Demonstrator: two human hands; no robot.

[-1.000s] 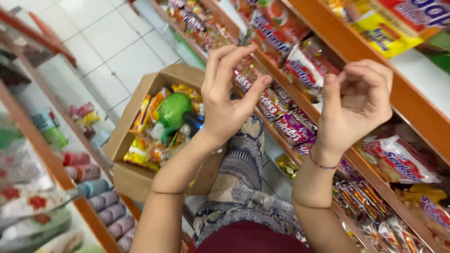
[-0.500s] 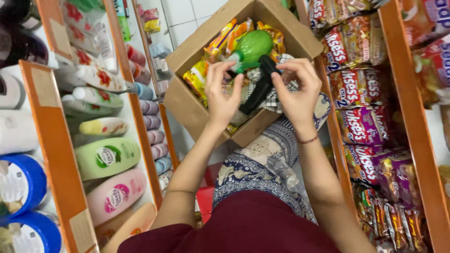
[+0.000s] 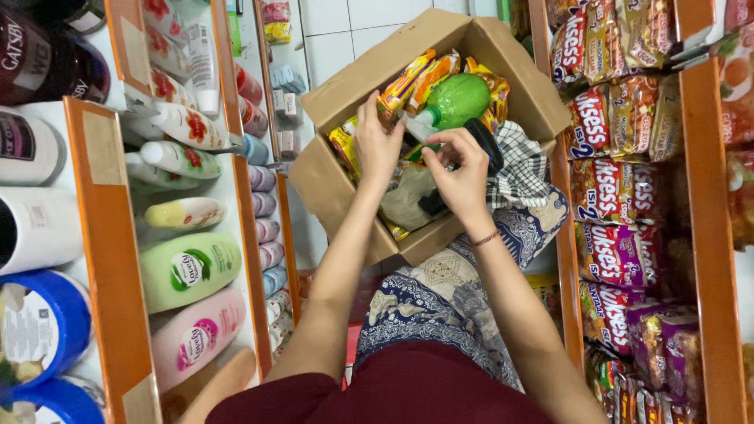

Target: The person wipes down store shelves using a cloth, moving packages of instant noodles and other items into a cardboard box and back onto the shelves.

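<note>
1. The cardboard box (image 3: 338,184) stands open on the floor between two orange shelf racks, and both hands reach down into it.
2. The left hand (image 3: 377,145) rests with its fingers curled over the yellow snack packets (image 3: 408,78) near the box's far-left corner; whether it grips one I cannot tell.
3. The right hand (image 3: 459,169) sits just beside the left, near the middle of the box, its fingertips pinched narrow at the white neck of the green spray bottle (image 3: 455,100).
4. The bottle lies tilted on top of the packets, its round green body pointing to the box's far side, away from the pinching fingers.
5. A black object (image 3: 485,140) lies against the bottle, just behind the right hand; what it is I cannot tell.
6. A black-and-white checked cloth (image 3: 522,161) fills the box's right side, and a dull grey-brown bag (image 3: 408,200) lies under the hands.
7. Left of the box, the rack holds lying bottles: one pale green (image 3: 188,267), one pink (image 3: 196,338), a cream one, and white ones with red flower labels (image 3: 184,122).
8. Blue-lidded round tubs (image 3: 43,326) sit at that rack's near-left end.
9. Right of the box, the other rack holds rows of red (image 3: 605,118) and purple (image 3: 620,255) snack packs standing on edge.
</note>
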